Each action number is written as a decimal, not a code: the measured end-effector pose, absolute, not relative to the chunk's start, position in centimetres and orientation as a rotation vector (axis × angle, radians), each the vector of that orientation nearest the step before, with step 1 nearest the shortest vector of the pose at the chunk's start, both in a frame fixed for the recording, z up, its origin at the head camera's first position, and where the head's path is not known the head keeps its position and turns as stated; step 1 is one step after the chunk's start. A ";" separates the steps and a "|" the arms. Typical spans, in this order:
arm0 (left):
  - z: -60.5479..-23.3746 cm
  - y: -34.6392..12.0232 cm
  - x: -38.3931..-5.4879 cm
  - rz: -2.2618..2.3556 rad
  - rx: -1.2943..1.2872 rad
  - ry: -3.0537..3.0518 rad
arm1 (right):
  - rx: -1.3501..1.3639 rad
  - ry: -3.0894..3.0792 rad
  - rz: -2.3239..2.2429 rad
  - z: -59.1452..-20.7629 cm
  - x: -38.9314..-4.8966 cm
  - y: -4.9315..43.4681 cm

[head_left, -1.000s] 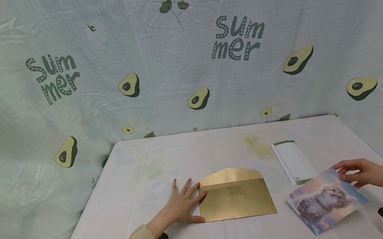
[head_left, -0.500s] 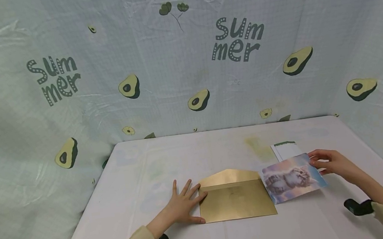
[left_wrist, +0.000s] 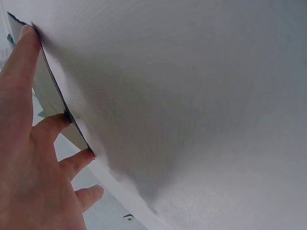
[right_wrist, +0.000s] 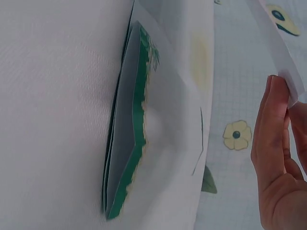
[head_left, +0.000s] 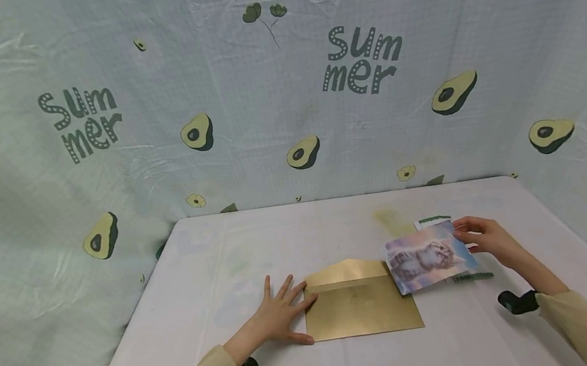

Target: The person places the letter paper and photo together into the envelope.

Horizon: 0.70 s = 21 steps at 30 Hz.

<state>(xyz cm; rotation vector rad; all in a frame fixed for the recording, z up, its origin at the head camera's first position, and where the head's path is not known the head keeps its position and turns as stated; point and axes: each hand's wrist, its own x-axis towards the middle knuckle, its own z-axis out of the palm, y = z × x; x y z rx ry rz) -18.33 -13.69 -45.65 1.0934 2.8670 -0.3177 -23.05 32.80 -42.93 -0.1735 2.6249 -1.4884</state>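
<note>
A gold envelope (head_left: 362,308) lies on the table with its pointed flap opened out toward the back. My left hand (head_left: 281,314) is spread flat at its left edge, fingertips and thumb pressing there; the left wrist view shows the fingers (left_wrist: 48,127) along that edge. My right hand (head_left: 487,239) pinches a card with a kitten picture (head_left: 427,255) by its right end. The card is raised and tilted, its left end overlapping the envelope's right side in the head view. In the right wrist view the right hand (right_wrist: 280,143) holds the card's pale edge (right_wrist: 283,52).
A white folded paper with green borders (head_left: 473,276) lies behind and right of the envelope, partly hidden by the card; the right wrist view shows its lifted fold (right_wrist: 139,120). A cloth printed with avocados (head_left: 303,153) hangs behind the white table (head_left: 273,239).
My right hand has carried the kitten card left and back, from the table's right side to the envelope's right edge, over the white paper. My left hand stays in place.
</note>
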 end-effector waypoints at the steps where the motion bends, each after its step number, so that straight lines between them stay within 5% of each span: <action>1: -45.6 -13.7 -18.3 -0.326 1.092 2.866 | -0.177 2.623 -1.507 -43.0 -23.2 32.6; 21: -45.8 -13.8 -18.5 -0.284 1.089 2.848 | -0.212 2.758 -1.584 -44.4 -26.4 28.3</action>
